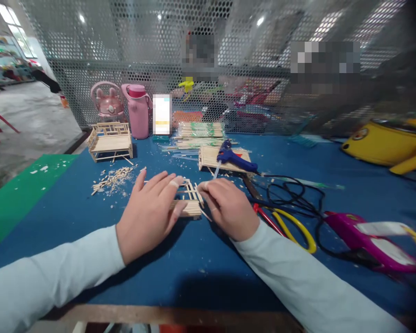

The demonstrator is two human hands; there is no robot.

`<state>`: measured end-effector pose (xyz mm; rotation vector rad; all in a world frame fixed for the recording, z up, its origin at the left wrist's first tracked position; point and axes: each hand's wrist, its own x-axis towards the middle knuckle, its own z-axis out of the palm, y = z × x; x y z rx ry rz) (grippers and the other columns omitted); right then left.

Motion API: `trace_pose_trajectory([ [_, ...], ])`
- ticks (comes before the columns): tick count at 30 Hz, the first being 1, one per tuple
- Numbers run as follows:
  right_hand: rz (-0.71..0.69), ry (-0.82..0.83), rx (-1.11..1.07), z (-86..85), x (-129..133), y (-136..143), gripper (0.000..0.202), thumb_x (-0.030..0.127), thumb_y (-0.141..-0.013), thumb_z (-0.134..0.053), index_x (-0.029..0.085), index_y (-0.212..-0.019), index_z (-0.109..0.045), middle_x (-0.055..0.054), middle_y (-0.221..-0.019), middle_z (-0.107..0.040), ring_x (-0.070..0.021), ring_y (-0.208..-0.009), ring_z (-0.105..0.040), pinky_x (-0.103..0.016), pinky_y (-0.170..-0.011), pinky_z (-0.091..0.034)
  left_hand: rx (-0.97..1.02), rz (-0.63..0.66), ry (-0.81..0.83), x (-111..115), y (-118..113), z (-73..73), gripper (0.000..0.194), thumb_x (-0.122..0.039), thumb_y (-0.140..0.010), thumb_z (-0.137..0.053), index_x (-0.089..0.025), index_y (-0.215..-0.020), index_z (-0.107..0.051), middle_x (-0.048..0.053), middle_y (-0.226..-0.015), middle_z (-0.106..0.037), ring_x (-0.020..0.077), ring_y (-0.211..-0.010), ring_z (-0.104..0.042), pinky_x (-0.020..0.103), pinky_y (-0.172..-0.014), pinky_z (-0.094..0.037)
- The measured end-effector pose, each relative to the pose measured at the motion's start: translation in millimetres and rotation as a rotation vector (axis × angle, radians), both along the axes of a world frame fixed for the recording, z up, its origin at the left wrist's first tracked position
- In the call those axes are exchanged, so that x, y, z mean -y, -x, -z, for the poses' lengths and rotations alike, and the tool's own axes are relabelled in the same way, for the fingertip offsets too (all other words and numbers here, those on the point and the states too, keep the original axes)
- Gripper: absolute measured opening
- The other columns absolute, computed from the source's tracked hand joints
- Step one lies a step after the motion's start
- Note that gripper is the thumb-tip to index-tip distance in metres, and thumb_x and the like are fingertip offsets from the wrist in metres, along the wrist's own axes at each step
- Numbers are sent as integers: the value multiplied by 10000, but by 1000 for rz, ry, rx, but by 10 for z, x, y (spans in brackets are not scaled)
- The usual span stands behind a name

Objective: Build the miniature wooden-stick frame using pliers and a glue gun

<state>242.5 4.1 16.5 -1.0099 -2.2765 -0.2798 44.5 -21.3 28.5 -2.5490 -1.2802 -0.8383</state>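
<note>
A small frame of wooden sticks [191,209] lies on the blue tabletop between my hands. My left hand [150,208] rests over its left part with the fingers stretched out and a pale wrap on one finger. At the frame's right end, my right hand [229,206] has its thumb and fingertips pinched together beside the sticks. What sits in that pinch is hidden. Just behind, a blue glue gun [237,159] lies on a stick panel [208,158], its pale tip pointing toward my right hand.
A finished-looking miniature stick bench [111,143] stands back left, near cut stick bits [113,179]. Behind are a pink bottle [138,113] and bagged sticks [201,130]. To the right lie black cable [291,196], yellow-handled scissors [298,229] and a purple tool [370,240]. Mesh [152,51] rises behind.
</note>
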Motion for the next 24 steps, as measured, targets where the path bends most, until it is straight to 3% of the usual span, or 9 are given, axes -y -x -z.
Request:
trace_pose_trajectory([
  [2,-33,-50,9,2,30,38,209,176,-916,-381,152,-847,-577,-105,-778,-634,-214,-742,-533,-333,-694,-433,-28,12,99,-42,-92,-75,238,-267,-917,-418,-147,-1039,-583,101,-1005,-692,250,-982,-625,529,-1010,-332],
  [5,-60,-110,15,29,60,67,209,160,-906,-381,143,-838,-577,-121,-773,-633,-224,-741,-528,-344,-676,-428,-36,19,281,-94,-176,-115,292,-281,-929,-369,-167,-807,-609,61,-771,-681,204,-715,-630,342,-722,-469],
  [7,-71,-135,13,51,68,68,192,151,-897,-392,142,-846,-576,-118,-765,-633,-224,-733,-525,-345,-664,-424,-10,18,333,-106,-187,-115,310,-289,-927,-365,-175,-761,-601,50,-732,-666,189,-658,-601,284,-596,-411],
  [12,-105,-151,10,55,88,89,156,141,-886,-414,163,-879,-568,-91,-786,-655,-209,-731,-546,-338,-663,-432,30,26,375,-82,-160,-98,318,-271,-906,-388,-177,-672,-582,29,-624,-629,154,-537,-514,276,-530,-292],
  [15,-83,-153,-14,-16,147,75,173,158,-892,-423,154,-1010,-549,-115,-959,-667,-216,-902,-581,-353,-776,-447,40,17,381,-75,-144,-106,313,-269,-900,-391,-177,-678,-592,36,-632,-637,157,-544,-512,277,-542,-284],
  [18,182,-106,-59,-107,250,-53,250,250,-897,-427,133,-1097,-520,-161,-1097,-624,-253,-1057,-551,-386,-855,-423,63,13,397,-84,-111,-132,298,-268,-899,-390,-178,-712,-605,42,-677,-656,164,-586,-533,273,-573,-305],
  [21,588,249,180,-144,352,-268,237,361,-895,-413,194,-826,-567,-84,-808,-659,-229,-770,-620,-331,-656,-415,104,5,406,-95,-59,-151,297,-276,-898,-393,-180,-699,-592,41,-689,-654,165,-613,-536,270,-595,-313],
  [24,756,514,411,-111,406,-437,249,406,-860,-476,208,-728,-545,-54,-689,-654,-207,-622,-616,-295,-534,-333,171,16,420,-100,-23,-152,308,-276,-894,-396,-179,-647,-551,28,-657,-621,150,-600,-505,262,-593,-307],
])
